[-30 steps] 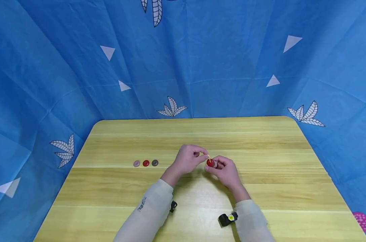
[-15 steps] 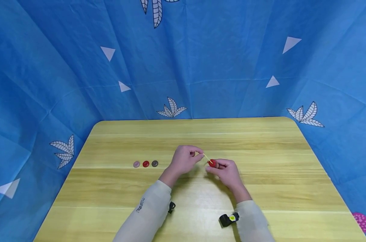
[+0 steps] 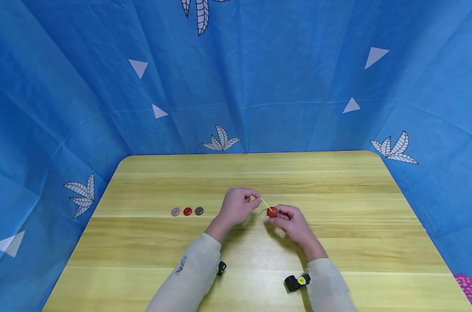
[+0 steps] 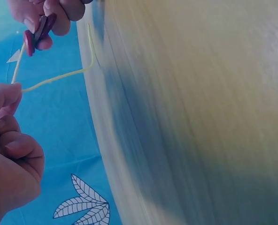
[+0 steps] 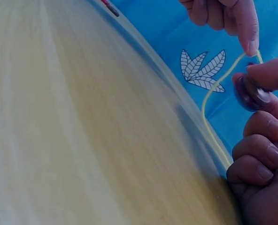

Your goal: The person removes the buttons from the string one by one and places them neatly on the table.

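My right hand pinches a small stack of buttons between thumb and forefinger. A red button faces outward, and darker buttons sit behind it. A yellow string runs from the red button up to my left hand, whose thumb and forefinger pinch it. From the pinched fingertips the string's other length sags in a loose bend, plain in both wrist views. My left hand stands a short gap to the left of the stack. Both hands are raised over the wooden table.
On the table to the left lie a pale pink button, a red button and a grey-brown button in a row. A blue patterned cloth hangs behind the table. Black wrist cameras sit by both sleeves.
My left hand has drawn away to the left from the buttons, and a straight stretch of yellow string now shows between them. My right hand has tilted the stack slightly, staying nearly in place.
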Motion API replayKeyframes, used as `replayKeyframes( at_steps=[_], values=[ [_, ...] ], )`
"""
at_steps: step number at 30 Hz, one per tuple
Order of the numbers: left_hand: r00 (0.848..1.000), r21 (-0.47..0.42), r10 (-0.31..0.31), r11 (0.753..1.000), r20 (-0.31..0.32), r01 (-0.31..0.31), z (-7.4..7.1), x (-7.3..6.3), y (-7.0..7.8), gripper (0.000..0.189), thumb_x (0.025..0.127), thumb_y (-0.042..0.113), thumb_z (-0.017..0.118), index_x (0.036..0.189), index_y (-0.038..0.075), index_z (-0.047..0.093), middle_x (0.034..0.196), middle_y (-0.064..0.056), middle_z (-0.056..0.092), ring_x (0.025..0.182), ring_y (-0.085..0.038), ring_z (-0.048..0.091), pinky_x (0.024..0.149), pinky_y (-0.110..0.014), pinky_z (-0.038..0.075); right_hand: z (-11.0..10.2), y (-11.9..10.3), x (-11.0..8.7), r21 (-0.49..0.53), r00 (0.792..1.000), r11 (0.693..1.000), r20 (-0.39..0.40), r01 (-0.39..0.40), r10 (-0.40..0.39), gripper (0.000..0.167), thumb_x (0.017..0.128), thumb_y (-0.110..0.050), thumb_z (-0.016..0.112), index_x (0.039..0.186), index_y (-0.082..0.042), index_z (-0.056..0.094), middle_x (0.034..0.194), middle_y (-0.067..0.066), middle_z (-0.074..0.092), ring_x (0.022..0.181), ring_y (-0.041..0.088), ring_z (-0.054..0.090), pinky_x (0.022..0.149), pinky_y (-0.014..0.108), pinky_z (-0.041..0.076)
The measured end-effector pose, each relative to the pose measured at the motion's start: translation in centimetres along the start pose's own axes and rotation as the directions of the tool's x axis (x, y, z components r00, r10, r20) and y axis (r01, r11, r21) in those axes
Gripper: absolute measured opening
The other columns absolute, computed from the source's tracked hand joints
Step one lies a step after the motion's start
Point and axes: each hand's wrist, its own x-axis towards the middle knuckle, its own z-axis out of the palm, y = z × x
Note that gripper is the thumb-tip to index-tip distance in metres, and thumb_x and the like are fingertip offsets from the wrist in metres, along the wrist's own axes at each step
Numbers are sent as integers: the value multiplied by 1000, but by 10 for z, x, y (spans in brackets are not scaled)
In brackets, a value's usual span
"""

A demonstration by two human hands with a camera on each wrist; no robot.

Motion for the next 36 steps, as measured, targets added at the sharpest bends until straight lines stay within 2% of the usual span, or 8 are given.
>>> replayKeyframes(
  at_steps=[5,11,15,18,22,27,30,36],
  values=[
    [1000,-4,2,1000,1,-2,0,0,-1,5,91,17,75,92,14,79,49,7,33,44,-8,27,48,-25,27,-1,-1,-1,1,999,999,5,-34,34,16,88,6,67,103,11,70,71,-3,58,62,7,45,63,24,43],
    [1000,-10,-1,1000,5,1,0,-2,-1,6,92,19,75,93,15,79,49,7,34,44,-8,28,47,-25,28,0,-2,-2,26,999,999,-32,-42,43,16,90,3,67,103,11,70,66,-2,56,59,8,43,57,24,40],
    [1000,-17,3,1000,8,-3,2,-3,-3,6,92,17,75,93,13,79,48,7,33,43,-7,26,46,-24,27,1,-2,-3,58,998,998,-61,-27,31,9,91,4,64,95,12,68,72,14,63,57,7,44,53,23,38],
    [1000,-24,4,1000,8,-4,2,-4,-3,6,91,15,75,93,11,79,48,7,32,43,-7,25,46,-24,26,1,-3,-3,62,996,997,-75,-35,39,10,93,3,61,88,10,65,74,22,60,57,9,43,51,24,36],
    [1000,-28,2,1000,3,-2,3,-4,-2,4,91,15,75,92,12,79,47,7,32,43,-7,25,46,-24,26,0,-3,-3,54,993,996,-91,-65,70,12,93,3,59,87,12,65,77,16,62,64,12,50,56,25,42],
    [1000,-41,7,999,15,-6,3,-5,-1,5,91,17,75,92,14,79,48,7,31,43,-7,25,47,-24,26,-1,-4,-2,74,990,994,-105,-83,90,11,89,6,55,84,12,63,72,7,59,60,11,46,51,24,38],
    [999,-58,26,998,38,-23,4,-5,-1,6,92,17,74,92,13,79,48,7,31,44,-7,25,48,-24,28,-2,-3,-2,94,993,994,-89,-63,71,10,84,8,50,78,11,57,67,3,50,58,14,39,50,26,31],
    [997,-79,69,995,44,-66,6,-5,0,5,92,13,74,91,11,79,48,8,28,45,-7,24,49,-25,28,-2,-2,-1,109,998,994,-55,-2,8,9,81,10,48,74,9,55,68,4,50,64,15,45,57,27,38]
  ],
)
